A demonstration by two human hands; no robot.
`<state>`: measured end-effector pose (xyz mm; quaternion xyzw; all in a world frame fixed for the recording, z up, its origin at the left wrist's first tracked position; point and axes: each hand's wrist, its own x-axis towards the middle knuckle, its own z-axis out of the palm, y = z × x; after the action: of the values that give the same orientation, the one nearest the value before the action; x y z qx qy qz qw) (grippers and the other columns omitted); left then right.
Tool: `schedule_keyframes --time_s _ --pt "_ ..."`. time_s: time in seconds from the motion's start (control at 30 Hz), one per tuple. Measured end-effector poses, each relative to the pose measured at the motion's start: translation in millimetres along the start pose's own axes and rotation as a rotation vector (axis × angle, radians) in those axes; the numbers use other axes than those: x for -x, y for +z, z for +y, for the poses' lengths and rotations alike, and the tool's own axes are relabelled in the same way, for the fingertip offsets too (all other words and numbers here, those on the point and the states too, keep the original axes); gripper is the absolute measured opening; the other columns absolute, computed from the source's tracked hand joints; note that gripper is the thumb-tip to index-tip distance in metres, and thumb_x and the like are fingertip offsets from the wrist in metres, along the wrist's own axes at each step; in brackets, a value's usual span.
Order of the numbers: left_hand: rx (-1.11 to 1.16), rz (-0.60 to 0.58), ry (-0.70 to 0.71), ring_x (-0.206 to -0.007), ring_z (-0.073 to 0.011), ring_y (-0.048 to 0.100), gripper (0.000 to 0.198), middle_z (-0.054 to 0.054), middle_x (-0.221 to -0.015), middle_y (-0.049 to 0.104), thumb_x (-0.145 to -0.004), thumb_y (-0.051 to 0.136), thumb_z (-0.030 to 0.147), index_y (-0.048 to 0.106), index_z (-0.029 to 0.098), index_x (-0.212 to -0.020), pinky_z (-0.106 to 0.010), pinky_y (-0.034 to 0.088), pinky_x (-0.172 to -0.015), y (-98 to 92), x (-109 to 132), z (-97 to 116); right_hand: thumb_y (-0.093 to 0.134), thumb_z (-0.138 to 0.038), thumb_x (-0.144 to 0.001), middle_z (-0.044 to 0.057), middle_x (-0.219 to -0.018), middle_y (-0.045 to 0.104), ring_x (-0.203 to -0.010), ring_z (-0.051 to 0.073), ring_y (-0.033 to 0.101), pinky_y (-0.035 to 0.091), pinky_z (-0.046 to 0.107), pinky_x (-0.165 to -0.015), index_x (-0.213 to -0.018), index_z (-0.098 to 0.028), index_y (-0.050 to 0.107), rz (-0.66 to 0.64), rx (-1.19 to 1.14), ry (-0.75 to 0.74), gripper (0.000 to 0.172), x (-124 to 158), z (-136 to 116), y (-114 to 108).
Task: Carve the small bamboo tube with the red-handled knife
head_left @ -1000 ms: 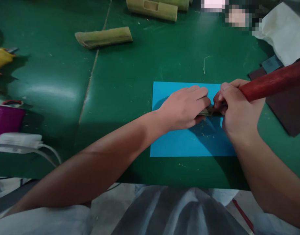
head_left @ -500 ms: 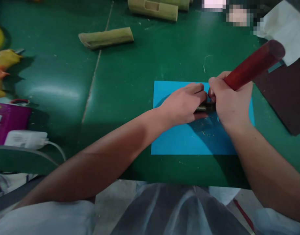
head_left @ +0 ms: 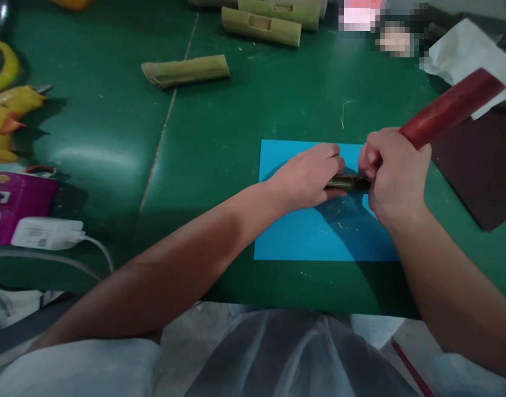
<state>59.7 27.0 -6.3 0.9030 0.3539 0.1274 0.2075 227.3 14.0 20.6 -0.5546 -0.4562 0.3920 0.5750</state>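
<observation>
My left hand (head_left: 311, 175) is closed round the left part of a short, dark green-brown tube-like piece (head_left: 342, 182), holding it over a blue sheet (head_left: 294, 237). My right hand (head_left: 396, 171) is wrapped round a thick red handle (head_left: 453, 110), which slants up to the right. The handle's lower end is hidden in the fist, close to the right end of the piece. Small pale shavings (head_left: 339, 225) lie on the sheet below my hands.
On the green table (head_left: 220, 121) lie a cut bamboo piece (head_left: 187, 70) and notched bamboo tubes (head_left: 261, 26). At the left are a yellow glue gun (head_left: 17, 107), a purple box (head_left: 19, 204) and a white plug (head_left: 48, 233). A dark brown board (head_left: 484, 165) and white cloth (head_left: 463, 52) are at the right.
My right hand has shifted slightly right, and the red handle leans lower to the right. More of the held piece shows between my hands. The view has tilted up a little.
</observation>
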Motion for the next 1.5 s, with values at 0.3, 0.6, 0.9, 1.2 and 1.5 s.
schedule_keyframes --time_s 0.3,0.6,0.9,1.2,1.5 --pt "-0.053 -0.048 -0.051 -0.135 -0.0335 0.072 0.029 -0.015 -0.139 0.074 -0.108 0.079 0.035 0.074 0.017 -0.129 -0.042 0.058 -0.109 -4.7 2 7 0.07 -0.023 -0.089 -0.003 -0.055 0.043 -0.056 0.018 0.044 0.041 0.037 -0.062 -0.054 -0.03 0.046 0.002 0.082 -0.019 0.043 0 6 0" --pt "-0.063 -0.058 -0.036 -0.136 -0.0354 0.073 0.029 -0.015 -0.14 0.074 -0.107 0.079 0.036 0.075 0.016 -0.129 -0.045 0.062 -0.112 -7.9 -1 9 0.074 -0.017 -0.088 -0.003 -0.055 0.046 -0.053 0.015 0.039 0.034 0.035 -0.053 -0.051 -0.029 0.051 0.018 0.072 0.053 0.045 0 1 4" --pt "-0.006 -0.038 -0.023 -0.125 -0.0337 0.075 0.026 -0.012 -0.125 0.075 -0.106 0.079 0.041 0.08 0.018 -0.118 -0.046 0.063 -0.108 -6.9 -2 1 0.066 -0.01 -0.087 -0.005 -0.05 0.036 -0.051 0.015 0.032 0.03 0.037 -0.055 -0.05 -0.03 0.043 0.008 0.038 0.028 0.048 4 1 4" --pt "0.002 -0.051 -0.073 -0.13 -0.0334 0.074 0.023 -0.012 -0.136 0.075 -0.107 0.078 0.036 0.078 0.018 -0.122 -0.045 0.06 -0.108 -7.7 -1 4 0.07 -0.018 -0.099 -0.003 -0.055 0.047 -0.055 0.017 0.041 0.039 0.038 -0.063 -0.055 -0.03 0.049 0.014 0.038 0.011 0.051 0 2 3" --pt "-0.015 -0.02 -0.056 -0.134 -0.0353 0.074 0.028 -0.013 -0.139 0.076 -0.105 0.081 0.036 0.078 0.018 -0.126 -0.046 0.062 -0.108 -5.1 0 5 0.071 -0.014 -0.093 -0.002 -0.057 0.048 -0.056 0.017 0.039 0.036 0.037 -0.06 -0.055 -0.029 0.051 0.01 0.107 0.069 0.045 -2 2 4"
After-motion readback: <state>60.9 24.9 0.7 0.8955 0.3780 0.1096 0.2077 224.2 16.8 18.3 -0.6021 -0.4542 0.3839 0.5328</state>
